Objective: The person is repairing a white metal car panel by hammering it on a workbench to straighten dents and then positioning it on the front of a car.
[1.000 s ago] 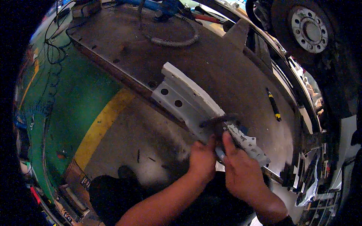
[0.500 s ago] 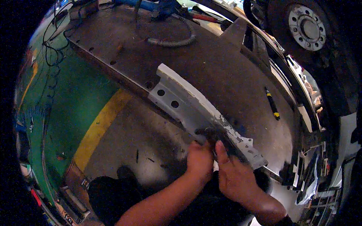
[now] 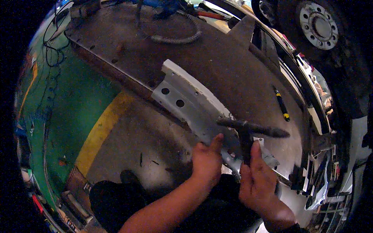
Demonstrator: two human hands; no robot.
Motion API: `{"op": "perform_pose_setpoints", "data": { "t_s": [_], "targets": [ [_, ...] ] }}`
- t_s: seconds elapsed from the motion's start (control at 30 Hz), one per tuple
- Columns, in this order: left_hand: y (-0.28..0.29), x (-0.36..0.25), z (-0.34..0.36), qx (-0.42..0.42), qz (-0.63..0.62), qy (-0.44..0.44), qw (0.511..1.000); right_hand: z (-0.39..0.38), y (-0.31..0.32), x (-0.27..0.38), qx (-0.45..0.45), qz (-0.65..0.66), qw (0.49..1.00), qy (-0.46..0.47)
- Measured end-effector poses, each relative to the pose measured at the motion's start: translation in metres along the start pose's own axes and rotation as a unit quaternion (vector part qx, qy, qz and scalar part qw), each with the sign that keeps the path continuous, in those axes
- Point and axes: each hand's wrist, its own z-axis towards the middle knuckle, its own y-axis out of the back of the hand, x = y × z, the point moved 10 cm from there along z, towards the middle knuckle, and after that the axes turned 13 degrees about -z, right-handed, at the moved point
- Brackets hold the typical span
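A long grey metal bracket (image 3: 190,103) with two round holes lies slantwise across the near edge of the dark steel surface (image 3: 233,66), running from the centre of the frame down toward the lower right. The left hand (image 3: 207,161) presses on its lower end, fingers curled, thumb stretched up along the metal. Just right of it, the right hand (image 3: 261,182) is closed around the handle of a dark T-shaped tool (image 3: 248,130), whose head sits on the bracket. A yellow-and-black pen-like tool (image 3: 281,104) lies apart at right. A hose (image 3: 175,37) loops at the top; a wheel (image 3: 316,25) fills the upper right.
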Motion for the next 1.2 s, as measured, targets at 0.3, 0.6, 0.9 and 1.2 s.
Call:
{"op": "perform_pose_setpoints", "data": {
  "t_s": [0.3,0.6,0.9,1.2],
  "targets": [
    [-0.008,-0.008,-0.001,0.016,-0.025,-0.052,0.998,0.012,-0.004,0.005,-0.007,0.000,1.000,0.031],
    [-0.004,-0.013,-0.005,-0.015,-0.020,-0.049,0.998,0.024,-0.006,0.010,0.016,0.055,0.998,0.018],
    [0.001,0.001,0.008,0.023,-0.058,-0.044,0.997,0.039,-0.027,0.011,0.158,-0.017,0.987,-0.038],
    [-0.008,-0.007,-0.009,0.029,-0.075,0.019,0.997,0.042,-0.032,0.016,0.151,0.003,0.988,-0.015]
  ]
}}
